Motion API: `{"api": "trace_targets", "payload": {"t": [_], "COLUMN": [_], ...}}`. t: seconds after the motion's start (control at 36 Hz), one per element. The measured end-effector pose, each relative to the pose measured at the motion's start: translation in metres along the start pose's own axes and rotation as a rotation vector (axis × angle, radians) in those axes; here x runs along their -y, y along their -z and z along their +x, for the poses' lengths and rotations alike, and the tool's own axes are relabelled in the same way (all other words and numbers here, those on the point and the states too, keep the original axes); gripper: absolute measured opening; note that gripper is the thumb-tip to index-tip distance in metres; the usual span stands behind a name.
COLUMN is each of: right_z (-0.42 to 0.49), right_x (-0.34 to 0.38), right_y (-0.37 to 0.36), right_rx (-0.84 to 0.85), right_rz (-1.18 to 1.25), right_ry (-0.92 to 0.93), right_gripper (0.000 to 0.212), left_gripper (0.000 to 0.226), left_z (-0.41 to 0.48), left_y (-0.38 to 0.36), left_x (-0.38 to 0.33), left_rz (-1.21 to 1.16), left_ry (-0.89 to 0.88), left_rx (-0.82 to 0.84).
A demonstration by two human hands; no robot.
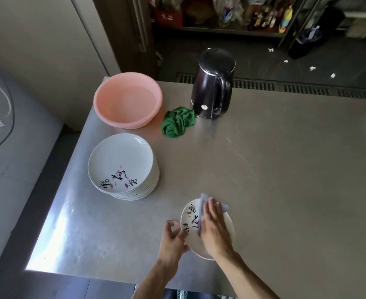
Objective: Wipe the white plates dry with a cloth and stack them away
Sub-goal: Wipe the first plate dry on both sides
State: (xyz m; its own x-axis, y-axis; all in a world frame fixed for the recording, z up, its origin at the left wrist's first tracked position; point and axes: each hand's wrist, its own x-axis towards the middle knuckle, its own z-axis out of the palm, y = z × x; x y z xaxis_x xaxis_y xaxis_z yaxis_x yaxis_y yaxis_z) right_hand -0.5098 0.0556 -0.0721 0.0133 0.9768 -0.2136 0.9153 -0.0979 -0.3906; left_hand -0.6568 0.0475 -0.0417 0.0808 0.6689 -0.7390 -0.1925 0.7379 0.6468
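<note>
Under the straight, together-held fingers of the right hand [215, 231], a grey cloth [204, 200] is pressed on the white plate [191, 223]; its rim is pinched by the left hand [173, 238] for steadiness, the stack [121, 167] set well beyond those fingers

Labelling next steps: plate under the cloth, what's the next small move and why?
Probably sweep the right hand and grey cloth leftward across the plate: its lettered left side lies uncovered, and the left hand grips the rim.
</note>
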Motion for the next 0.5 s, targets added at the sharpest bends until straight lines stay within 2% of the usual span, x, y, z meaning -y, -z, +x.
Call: {"api": "trace_targets", "payload": {"t": [0.03,0.06,0.11,0.17,0.22,0.28,0.31,0.33,0.42,0.44,0.5], "right_z": [0.000,0.000,-0.007,-0.015,-0.013,-0.006,-0.004,-0.002,-0.009,-0.010,-0.008], "right_x": [0.001,0.003,0.006,0.012,0.004,-0.001,-0.001,0.000,0.001,-0.002,-0.011], "right_y": [-0.001,-0.002,-0.004,0.002,-0.003,-0.004,-0.003,-0.002,-0.006,-0.005,-0.004], "right_rx": [0.048,0.041,0.040,0.136,0.089,0.055,0.056,0.045,0.070,0.056,0.057], "right_rz": [-0.027,-0.024,0.039,0.115,0.107,0.086,0.062,0.055,0.014,0.002,0.057], "right_ry": [-0.025,0.027,0.225,0.327,0.256,0.015,-0.020,0.040,0.367,0.406,0.214], "right_gripper": [0.067,0.065,0.058,0.059,0.060,0.066,0.069,0.069,0.064,0.062,0.062], "left_gripper": [0.020,0.025,0.042,0.058,0.059,0.054,0.055,0.058,0.065,0.064,0.056], "left_z": [0.000,0.001,0.002,-0.001,-0.005,-0.006,-0.006,-0.006,-0.007,-0.007,-0.008], "left_y": [0.000,0.001,0.000,0.001,0.002,0.003,0.002,0.001,-0.002,-0.002,-0.001], "left_x": [0.000,0.000,-0.002,-0.004,-0.006,-0.007,-0.007,-0.008,-0.013,-0.014,-0.013], "left_rz": [-0.005,-0.002,0.043,0.091,0.105,0.122,0.127,0.130,0.158,0.159,0.132], "left_ry": [-0.005,-0.006,-0.010,-0.020,-0.023,-0.028,-0.031,-0.035,-0.048,-0.056,-0.065], "left_rx": [0.016,0.027,0.072,0.136,0.174,0.204,0.215,0.221,0.220,0.218,0.195]}}
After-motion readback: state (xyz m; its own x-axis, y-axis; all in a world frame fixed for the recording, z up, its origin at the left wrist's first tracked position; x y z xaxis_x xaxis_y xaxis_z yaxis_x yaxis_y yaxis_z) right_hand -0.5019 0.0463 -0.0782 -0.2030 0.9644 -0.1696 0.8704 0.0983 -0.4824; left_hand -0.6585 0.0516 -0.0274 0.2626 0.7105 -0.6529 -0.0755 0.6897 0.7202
